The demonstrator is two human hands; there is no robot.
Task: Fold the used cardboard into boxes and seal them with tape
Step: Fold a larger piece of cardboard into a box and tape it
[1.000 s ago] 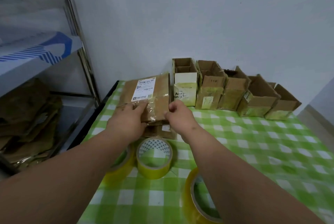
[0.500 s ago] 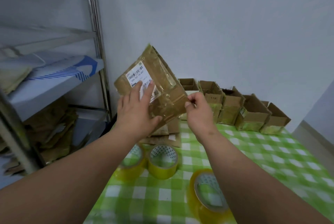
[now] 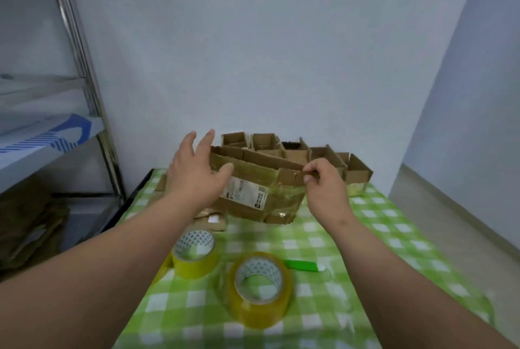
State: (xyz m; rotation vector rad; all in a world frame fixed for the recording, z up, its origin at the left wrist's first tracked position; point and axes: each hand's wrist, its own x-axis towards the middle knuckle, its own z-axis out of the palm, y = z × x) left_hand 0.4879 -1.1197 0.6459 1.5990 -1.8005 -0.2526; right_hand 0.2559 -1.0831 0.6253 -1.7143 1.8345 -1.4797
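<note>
Surface (image 3: 380,239): covered in a green-and-white checked cloth, standing against a pale wall, with a metal shelving rack (image 3: 84,67) at the left.

Finished boxes (image 3: 357,170): a row of open-topped cartons along the back edge of the surface, against the wall.

Flattened cardboard box (image 3: 253,194): the work piece, held above the back middle of the surface, in front of the row. It is partly opened, with a white shipping label on its near face and glossy old tape on the panels. A few more flat pieces (image 3: 211,219) lie beneath it.

Tape rolls: one large yellow roll (image 3: 260,289) nearest the camera, a smaller one (image 3: 194,253) to its left, and a green-handled tool (image 3: 302,265) beside them.

Left hand (image 3: 194,177): fingers spread and straight, palm against the left end of the carton; no curl around it is visible.

Right hand (image 3: 323,182): thumb and forefinger pinching the upper right flap edge.

Assessment: the carton appears light and fairly stiff, but creased and softened by use. The taped patches are likely slick. Take hold at bare flap edges and corners, and support the panels when squaring it.
</note>
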